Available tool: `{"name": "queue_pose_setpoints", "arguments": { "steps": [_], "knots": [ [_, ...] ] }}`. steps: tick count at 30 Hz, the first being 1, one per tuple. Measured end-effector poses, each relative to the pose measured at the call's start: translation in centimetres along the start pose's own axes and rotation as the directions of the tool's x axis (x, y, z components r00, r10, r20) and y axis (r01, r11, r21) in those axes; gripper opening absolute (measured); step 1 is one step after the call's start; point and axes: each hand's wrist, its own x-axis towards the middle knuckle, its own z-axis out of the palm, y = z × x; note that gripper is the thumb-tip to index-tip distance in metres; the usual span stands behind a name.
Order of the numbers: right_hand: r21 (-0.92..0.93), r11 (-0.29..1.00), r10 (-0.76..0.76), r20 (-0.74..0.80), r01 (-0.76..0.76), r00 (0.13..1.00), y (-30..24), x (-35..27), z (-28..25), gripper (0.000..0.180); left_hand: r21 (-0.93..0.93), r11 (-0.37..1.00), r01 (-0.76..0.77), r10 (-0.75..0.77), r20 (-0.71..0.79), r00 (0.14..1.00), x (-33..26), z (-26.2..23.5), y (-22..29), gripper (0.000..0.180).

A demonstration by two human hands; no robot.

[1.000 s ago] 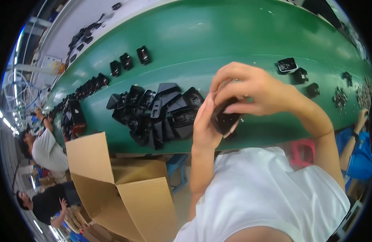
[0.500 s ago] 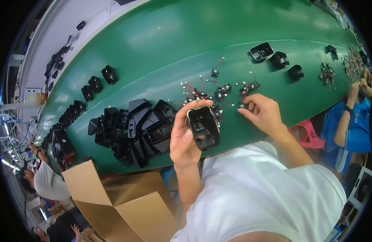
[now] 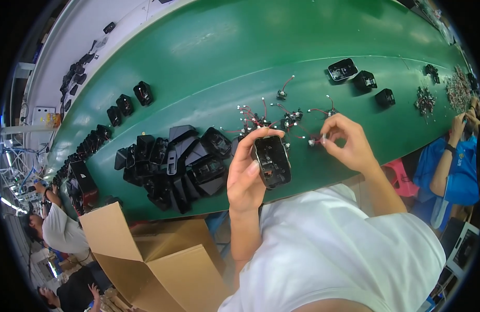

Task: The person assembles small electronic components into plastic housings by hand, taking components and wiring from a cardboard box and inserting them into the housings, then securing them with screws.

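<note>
My left hand (image 3: 245, 179) grips a black plastic housing (image 3: 272, 162), its hollow inside turned up toward me. The fingers wrap its far and left sides. To the right, my right hand (image 3: 348, 143) pinches thumb and forefinger together on a small wired part (image 3: 317, 141) with thin red and black leads, just above the green table. Beyond the housing lies a loose cluster of similar wired parts (image 3: 255, 120), partly hidden by my left fingers. A single wired part (image 3: 282, 94) lies apart, farther back.
A heap of black housings (image 3: 182, 166) covers the table to the left, with more in a row (image 3: 89, 145) beyond. Several housings (image 3: 365, 80) stand at the back right, near piles of small parts (image 3: 424, 101). An open cardboard box (image 3: 162, 260) sits below the front edge. Other people work at both ends.
The right hand's thumb and forefinger have closed on a wired part, and the hand has shifted slightly right. The left hand and housing have also moved slightly right.
</note>
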Motion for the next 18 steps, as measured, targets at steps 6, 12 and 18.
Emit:
{"name": "queue_pose_setpoints", "arguments": {
  "steps": [6, 12, 18],
  "knots": [
    [0.251, 0.967, 0.038, 0.015, -0.041, 0.999, -2.3, 0.5, -1.3, 0.015, 0.015, 1.000, 0.002, -0.001, -0.024, 1.000, 0.4, 0.5, -0.1, 0.062],
    [0.288, 0.925, -0.257, 0.002, 0.246, 0.966, -5.2, 1.4, -0.5, 0.018, -0.013, 0.995, 0.101, -0.101, -0.002, 0.995, 1.1, 1.9, -0.4, 0.059],
    [0.201, 0.925, -0.312, -0.082, 0.322, 0.947, -6.1, 3.0, 0.1, 0.023, 0.024, 0.995, 0.100, -0.098, -0.068, 0.993, 1.4, 2.0, -0.4, 0.055]
  ]
}}
